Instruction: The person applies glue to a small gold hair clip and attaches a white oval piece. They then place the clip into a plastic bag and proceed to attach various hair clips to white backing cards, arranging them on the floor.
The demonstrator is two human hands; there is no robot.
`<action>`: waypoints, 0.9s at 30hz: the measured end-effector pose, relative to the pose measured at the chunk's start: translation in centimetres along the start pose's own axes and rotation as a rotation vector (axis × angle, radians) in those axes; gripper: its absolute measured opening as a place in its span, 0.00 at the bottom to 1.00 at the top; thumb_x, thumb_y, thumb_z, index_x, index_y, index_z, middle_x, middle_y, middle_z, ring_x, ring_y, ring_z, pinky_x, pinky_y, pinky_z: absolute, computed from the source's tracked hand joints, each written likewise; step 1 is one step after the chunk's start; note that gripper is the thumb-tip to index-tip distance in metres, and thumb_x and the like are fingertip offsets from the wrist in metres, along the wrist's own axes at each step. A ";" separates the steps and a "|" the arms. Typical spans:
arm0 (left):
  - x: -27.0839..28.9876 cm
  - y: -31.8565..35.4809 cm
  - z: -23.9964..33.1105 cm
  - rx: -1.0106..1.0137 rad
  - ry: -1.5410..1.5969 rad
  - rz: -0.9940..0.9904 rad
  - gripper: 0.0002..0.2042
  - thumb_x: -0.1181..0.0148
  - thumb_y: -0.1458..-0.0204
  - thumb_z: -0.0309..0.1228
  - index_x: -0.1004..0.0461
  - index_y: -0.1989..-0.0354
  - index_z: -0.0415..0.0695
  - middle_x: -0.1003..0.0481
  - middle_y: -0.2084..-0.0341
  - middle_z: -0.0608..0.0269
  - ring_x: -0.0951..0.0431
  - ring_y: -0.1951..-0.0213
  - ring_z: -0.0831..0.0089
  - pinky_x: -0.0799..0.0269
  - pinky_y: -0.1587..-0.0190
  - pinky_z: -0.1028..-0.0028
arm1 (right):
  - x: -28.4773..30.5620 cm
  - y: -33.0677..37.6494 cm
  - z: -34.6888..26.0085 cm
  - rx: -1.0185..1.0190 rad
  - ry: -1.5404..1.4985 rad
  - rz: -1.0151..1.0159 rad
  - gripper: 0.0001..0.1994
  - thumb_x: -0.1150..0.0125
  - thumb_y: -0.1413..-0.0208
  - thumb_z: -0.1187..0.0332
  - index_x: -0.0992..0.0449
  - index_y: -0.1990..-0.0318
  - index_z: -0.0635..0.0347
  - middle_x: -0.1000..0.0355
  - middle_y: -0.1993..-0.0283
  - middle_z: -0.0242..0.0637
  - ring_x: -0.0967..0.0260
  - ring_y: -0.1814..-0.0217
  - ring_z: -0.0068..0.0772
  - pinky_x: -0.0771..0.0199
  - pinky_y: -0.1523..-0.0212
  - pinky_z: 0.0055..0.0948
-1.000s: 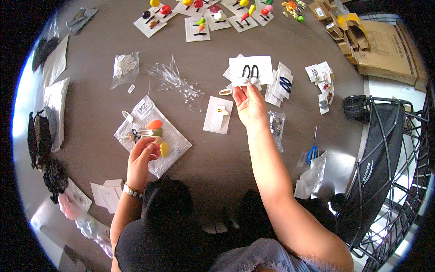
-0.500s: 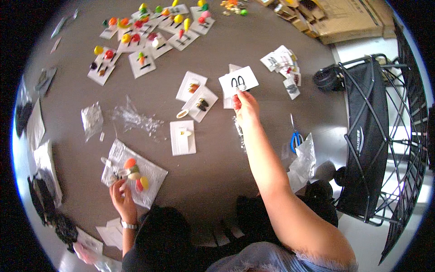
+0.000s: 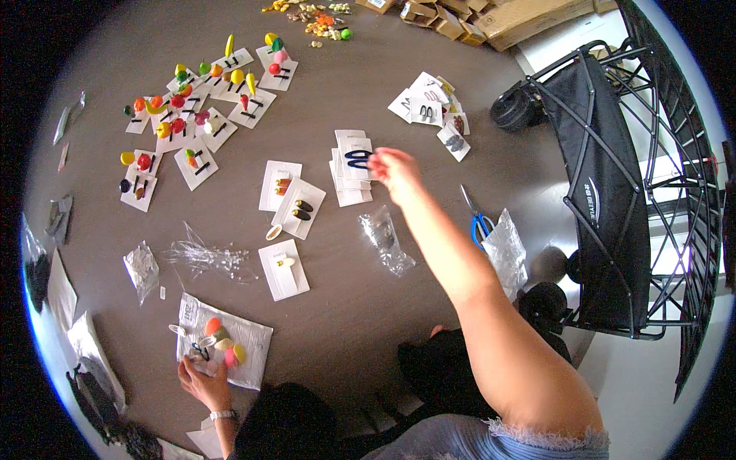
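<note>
Hands: right (image 3: 395, 170) touches hair-clip card (image 3: 357, 158).

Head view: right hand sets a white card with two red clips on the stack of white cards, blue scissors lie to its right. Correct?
Not quite. In the head view the clips on the card under the right hand are dark blue, not red. The stack of white cards and the blue scissors to its right are as stated.
</note>
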State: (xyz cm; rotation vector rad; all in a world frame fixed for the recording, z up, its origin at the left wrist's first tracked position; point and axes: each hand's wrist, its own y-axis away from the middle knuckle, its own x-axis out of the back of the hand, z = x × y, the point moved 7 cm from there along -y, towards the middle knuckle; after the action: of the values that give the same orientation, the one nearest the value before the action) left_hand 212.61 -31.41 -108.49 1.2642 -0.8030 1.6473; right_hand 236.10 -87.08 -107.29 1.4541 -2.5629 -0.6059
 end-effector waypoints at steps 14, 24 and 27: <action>1.0 -1.1 -0.3 0.038 0.285 -0.019 0.23 0.37 0.68 0.27 0.34 0.58 0.42 0.35 0.63 0.54 0.36 0.57 0.56 0.41 0.52 0.62 | -18.0 15.2 7.3 0.116 0.350 -0.671 0.06 0.49 0.48 0.73 0.28 0.66 0.66 0.28 0.72 0.35 0.30 0.72 0.21 0.29 0.70 0.21; 2.4 -1.2 -0.4 -0.044 0.369 0.065 0.14 0.37 0.66 0.24 0.31 0.67 0.41 0.35 0.69 0.58 0.34 0.66 0.64 0.37 0.61 0.69 | -21.7 20.8 10.9 0.169 0.408 -0.793 0.06 0.48 0.50 0.73 0.28 0.67 0.65 0.28 0.74 0.34 0.30 0.73 0.21 0.31 0.72 0.21; 2.0 -1.1 -0.6 -0.075 0.406 0.045 0.11 0.39 0.64 0.23 0.30 0.69 0.40 0.35 0.71 0.60 0.35 0.69 0.67 0.37 0.65 0.71 | -22.4 22.2 11.9 0.181 0.450 -0.806 0.06 0.45 0.52 0.71 0.26 0.69 0.64 0.27 0.74 0.36 0.29 0.73 0.24 0.30 0.70 0.23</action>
State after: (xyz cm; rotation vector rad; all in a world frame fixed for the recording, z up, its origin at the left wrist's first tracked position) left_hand 213.21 -29.88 -106.72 0.8242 -0.6368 1.8124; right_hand 226.59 -54.74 -107.30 2.3599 -1.6728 -0.0771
